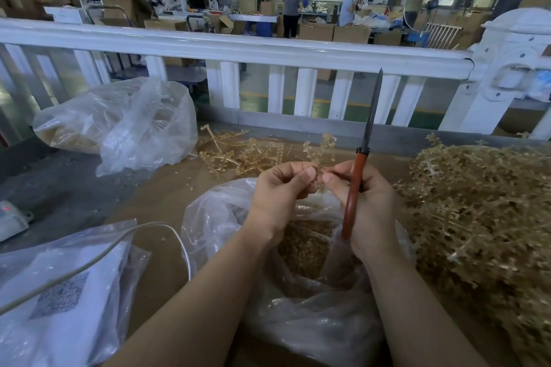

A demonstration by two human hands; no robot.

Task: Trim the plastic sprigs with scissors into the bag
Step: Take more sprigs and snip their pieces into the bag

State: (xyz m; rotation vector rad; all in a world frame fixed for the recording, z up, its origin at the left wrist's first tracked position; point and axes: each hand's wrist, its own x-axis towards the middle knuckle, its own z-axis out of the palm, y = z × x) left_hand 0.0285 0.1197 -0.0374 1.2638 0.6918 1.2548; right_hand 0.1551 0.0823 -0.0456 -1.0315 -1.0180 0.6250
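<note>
Left hand (280, 188): fingers curled, thumb and forefinger pinching one end of a small sprig (320, 179), above the open bag.
Right hand (366, 202): fingers wrapped round the red-brown handle of the scissors (356, 185); thumb and forefinger tips also pinch the sprig from the other side.
Scissors: upright, dark blades together and pointing up toward the white railing (238, 50).
Sprig: pale gold plastic, held between both hands, directly over the bag mouth.
Bag (226, 211): clear plastic, open, on the bench (167, 194) under the hands, with cut gold bits inside.
Untrimmed sprigs (483, 217): large heap on the bench at right.
Loose sprigs (238, 152): scattered beyond the hands.
Second bag (125, 125): clear, partly filled, far left on the bench.
Packet (62, 295): plastic-wrapped white sheet, near left, a white cable (89, 262) across it.
</note>
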